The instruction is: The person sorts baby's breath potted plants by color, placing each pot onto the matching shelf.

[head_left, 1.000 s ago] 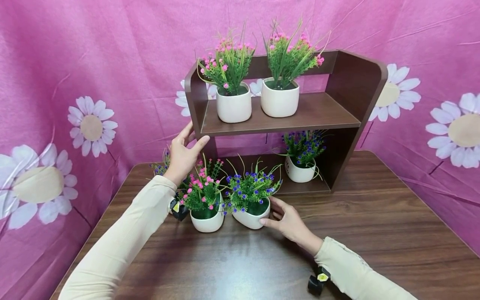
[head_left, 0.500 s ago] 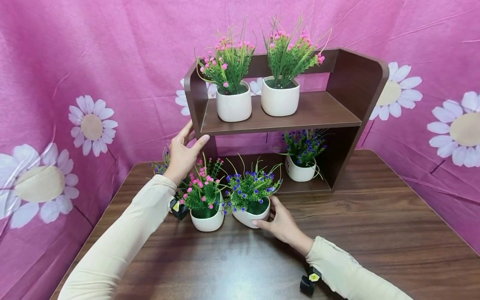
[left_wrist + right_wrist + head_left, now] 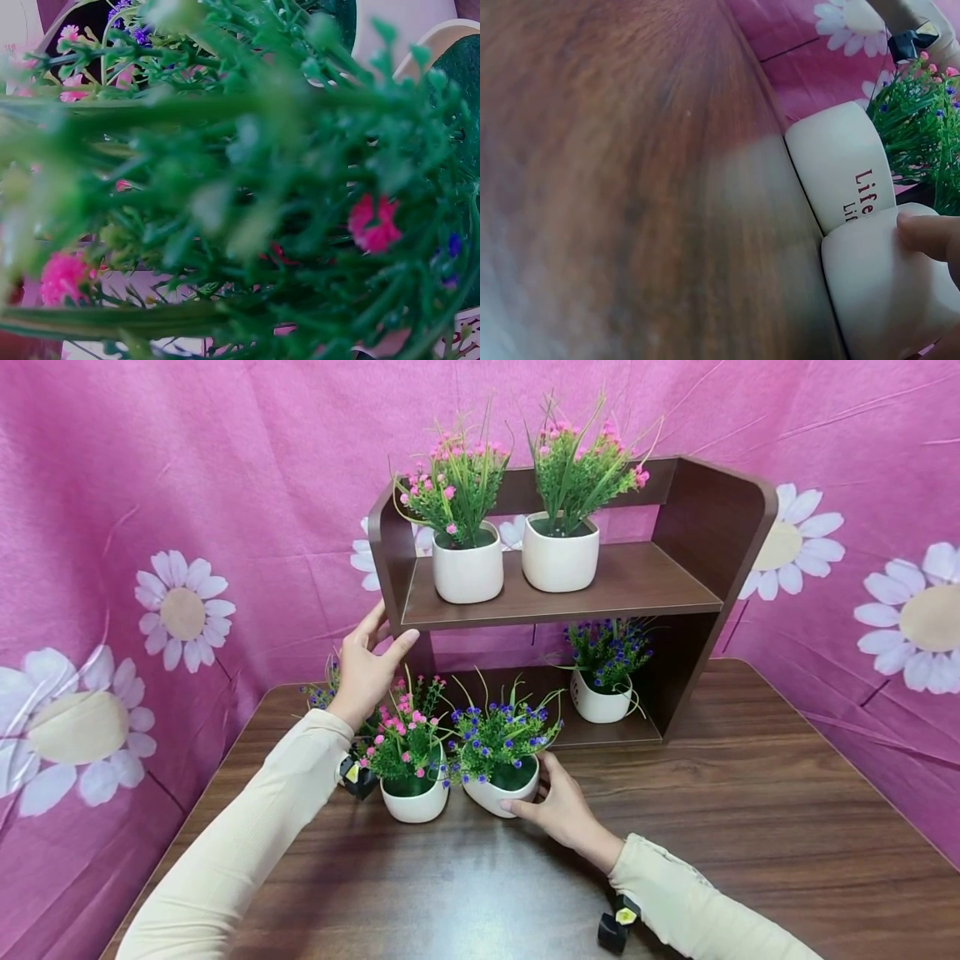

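My left hand (image 3: pixel 366 670) holds the left side panel of a dark brown two-tier shelf (image 3: pixel 562 614), thumb in front and fingers behind its edge. On the table in front of the shelf, my right hand (image 3: pixel 566 802) grips a white pot (image 3: pixel 498 795) of blue artificial flowers by its right side. Its thumb (image 3: pixel 926 234) lies across the pot's wall in the right wrist view. Just left of it stands a similar pot (image 3: pixel 415 807) with pink flowers, marked with red lettering. Blurred green stems (image 3: pixel 247 172) fill the left wrist view.
Two white pots of pink flowers (image 3: pixel 468 575) (image 3: pixel 561 564) stand on the upper tier. Another pot with blue flowers (image 3: pixel 600 702) is on the lower tier at right. More blue flowers (image 3: pixel 321 695) show behind my left forearm. A pink daisy-print cloth (image 3: pixel 285 460) hangs behind the table (image 3: pixel 750 827).
My right hand has shifted a little left, its thumb reaching further round the front of the blue-flower pot. The left hand and the shelf have stayed in place.
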The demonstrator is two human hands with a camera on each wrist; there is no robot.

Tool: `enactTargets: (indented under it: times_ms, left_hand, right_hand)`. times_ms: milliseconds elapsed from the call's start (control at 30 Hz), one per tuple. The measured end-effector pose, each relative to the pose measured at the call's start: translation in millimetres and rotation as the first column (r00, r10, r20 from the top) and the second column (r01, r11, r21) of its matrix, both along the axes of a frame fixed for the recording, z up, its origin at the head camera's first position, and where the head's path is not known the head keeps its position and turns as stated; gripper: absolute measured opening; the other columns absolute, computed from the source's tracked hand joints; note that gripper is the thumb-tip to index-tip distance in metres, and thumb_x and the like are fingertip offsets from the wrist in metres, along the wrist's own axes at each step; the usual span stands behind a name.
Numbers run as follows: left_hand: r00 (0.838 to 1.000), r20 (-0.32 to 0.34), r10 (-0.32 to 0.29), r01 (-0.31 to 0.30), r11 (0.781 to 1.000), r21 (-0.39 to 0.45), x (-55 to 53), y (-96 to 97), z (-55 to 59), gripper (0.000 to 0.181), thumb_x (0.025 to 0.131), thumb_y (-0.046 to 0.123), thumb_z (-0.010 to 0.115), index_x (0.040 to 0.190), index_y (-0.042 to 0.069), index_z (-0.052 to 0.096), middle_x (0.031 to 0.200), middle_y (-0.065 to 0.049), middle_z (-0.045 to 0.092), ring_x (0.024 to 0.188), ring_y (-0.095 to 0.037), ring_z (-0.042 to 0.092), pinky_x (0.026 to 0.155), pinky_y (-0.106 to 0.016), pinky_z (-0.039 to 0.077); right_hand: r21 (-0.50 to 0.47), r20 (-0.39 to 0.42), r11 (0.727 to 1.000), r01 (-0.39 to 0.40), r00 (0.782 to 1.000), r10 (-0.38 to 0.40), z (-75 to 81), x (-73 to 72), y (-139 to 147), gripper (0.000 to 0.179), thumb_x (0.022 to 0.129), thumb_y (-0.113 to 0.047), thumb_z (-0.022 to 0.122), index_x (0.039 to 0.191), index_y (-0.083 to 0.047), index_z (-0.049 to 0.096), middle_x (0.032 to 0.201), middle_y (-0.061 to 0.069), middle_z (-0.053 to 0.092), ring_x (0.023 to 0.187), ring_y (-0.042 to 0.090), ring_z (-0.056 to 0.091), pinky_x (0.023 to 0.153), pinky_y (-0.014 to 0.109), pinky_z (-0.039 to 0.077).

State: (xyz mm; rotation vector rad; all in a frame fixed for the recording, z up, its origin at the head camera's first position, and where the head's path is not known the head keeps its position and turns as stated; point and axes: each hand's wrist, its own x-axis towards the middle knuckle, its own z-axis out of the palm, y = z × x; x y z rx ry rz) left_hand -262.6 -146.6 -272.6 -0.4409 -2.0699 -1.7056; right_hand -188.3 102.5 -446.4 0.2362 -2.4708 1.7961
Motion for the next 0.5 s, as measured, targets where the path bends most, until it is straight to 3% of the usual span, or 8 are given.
enactTargets:
  times_ms: [500]
  left_hand:
    - [1.000, -0.004, 0.000, 0.000, 1.000, 0.003, 0.7, 0.6, 0.1, 0.058, 0.089, 0.004, 0.067, 0.142, 0.003, 0.044, 0.143, -0.014, 0.048, 0.124, -0.029, 0.054, 0.099, -0.032, 0.050]
  right_hand:
    - [-0.010, -0.037, 1.000, 0.016, 0.999, -0.016, 10.8, 1.4, 4, 0.076, 0.067, -0.008, 0.086, 0.129, 0.003, 0.044, 0.116, 0.020, 0.060, 0.107, 0.030, 0.060, 0.093, 0.042, 0.052]
